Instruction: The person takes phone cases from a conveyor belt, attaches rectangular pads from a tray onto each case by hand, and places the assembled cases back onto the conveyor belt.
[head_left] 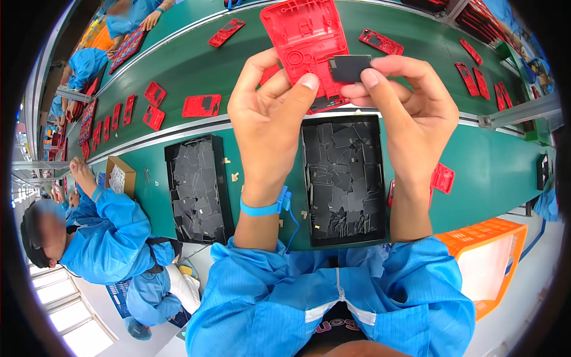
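- Housing (306, 47), red, its ribbed inner face turned toward you; it is raised above the green worktop (488, 172), its lower end between your two hands.
- Your left hand (266, 116): grip clamped on the housing at its left side; thumb laid on the inner face; some fingers hidden from you behind the part.
- Your right hand (419, 104): grip clamped on the right end of a dark rectangular panel (350, 68); the panel's left end overlaps the housing in your view; you cannot tell whether the two touch.
- Blue strap (260, 207) around your left wrist; its cord (295, 223) runs down beside your forearm.
- Left tray (221, 178) and right tray (348, 241), both black, resting on the worktop and filled with loose dark pieces; the right tray lies between your forearms.
- Orange crate (488, 228) at your lower right; a co-worker (107, 235) in blue at your left, near a cardboard box (129, 185).
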A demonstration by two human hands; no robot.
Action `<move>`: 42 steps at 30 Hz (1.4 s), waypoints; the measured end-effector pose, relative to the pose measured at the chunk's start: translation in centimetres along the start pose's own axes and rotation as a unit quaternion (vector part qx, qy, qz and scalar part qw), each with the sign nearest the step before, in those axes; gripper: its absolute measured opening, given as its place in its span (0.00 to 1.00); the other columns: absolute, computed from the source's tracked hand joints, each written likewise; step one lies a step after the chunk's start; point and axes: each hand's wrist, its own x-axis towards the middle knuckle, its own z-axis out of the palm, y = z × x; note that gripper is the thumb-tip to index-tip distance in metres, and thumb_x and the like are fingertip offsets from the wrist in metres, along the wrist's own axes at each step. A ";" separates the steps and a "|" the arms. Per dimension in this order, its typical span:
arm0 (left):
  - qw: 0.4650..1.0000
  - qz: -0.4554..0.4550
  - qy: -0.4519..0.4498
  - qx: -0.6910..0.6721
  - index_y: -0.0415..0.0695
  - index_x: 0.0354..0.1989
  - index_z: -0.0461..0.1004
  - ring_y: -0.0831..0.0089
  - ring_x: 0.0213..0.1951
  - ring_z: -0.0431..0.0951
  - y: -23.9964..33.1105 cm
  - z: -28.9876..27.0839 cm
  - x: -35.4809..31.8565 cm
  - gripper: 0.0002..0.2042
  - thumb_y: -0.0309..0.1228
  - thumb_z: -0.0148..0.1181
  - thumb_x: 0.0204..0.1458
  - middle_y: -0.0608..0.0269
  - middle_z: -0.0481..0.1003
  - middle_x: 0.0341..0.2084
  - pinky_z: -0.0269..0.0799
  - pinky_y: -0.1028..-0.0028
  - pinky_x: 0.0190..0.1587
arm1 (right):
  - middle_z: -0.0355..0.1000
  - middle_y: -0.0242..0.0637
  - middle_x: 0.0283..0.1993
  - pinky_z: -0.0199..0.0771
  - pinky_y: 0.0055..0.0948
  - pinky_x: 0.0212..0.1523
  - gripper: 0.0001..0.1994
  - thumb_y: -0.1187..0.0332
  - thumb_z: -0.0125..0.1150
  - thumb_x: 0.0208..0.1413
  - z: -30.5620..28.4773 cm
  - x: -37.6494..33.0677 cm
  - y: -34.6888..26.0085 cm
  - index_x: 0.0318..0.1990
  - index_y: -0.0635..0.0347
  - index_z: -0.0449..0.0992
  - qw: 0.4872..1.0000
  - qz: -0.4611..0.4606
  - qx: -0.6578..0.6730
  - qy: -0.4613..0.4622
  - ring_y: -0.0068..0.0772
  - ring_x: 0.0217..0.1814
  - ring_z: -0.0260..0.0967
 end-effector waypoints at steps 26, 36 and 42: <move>0.999 -0.006 0.010 0.038 0.30 0.56 0.66 0.71 0.46 0.83 0.2 0.6 -0.4 0.18 0.15 0.60 0.59 0.41 0.82 0.45 0.81 0.73 0.49 | 0.75 0.32 0.34 0.71 0.16 0.31 0.08 0.84 0.67 0.56 -0.8 0.1 2.3 0.42 0.68 0.84 0.995 -0.061 -0.070 -0.034 0.17 0.31 0.72; 0.999 0.021 0.023 0.020 0.30 0.56 0.65 0.70 0.46 0.83 -0.3 0.9 -0.5 0.17 0.15 0.59 0.60 0.41 0.81 0.45 0.81 0.73 0.49 | 0.72 0.29 0.30 0.61 0.19 0.30 0.09 0.84 0.68 0.53 -0.2 0.0 2.6 0.42 0.68 0.84 0.954 -0.205 -0.219 0.006 0.15 0.29 0.64; 1.000 0.014 -0.002 0.019 0.31 0.57 0.65 0.69 0.47 0.83 0.0 0.4 -0.4 0.17 0.14 0.58 0.60 0.42 0.81 0.47 0.82 0.73 0.49 | 0.72 0.31 0.31 0.63 0.19 0.31 0.10 0.84 0.68 0.53 -0.8 0.2 2.3 0.43 0.66 0.84 0.976 -0.141 -0.165 -0.028 0.17 0.31 0.64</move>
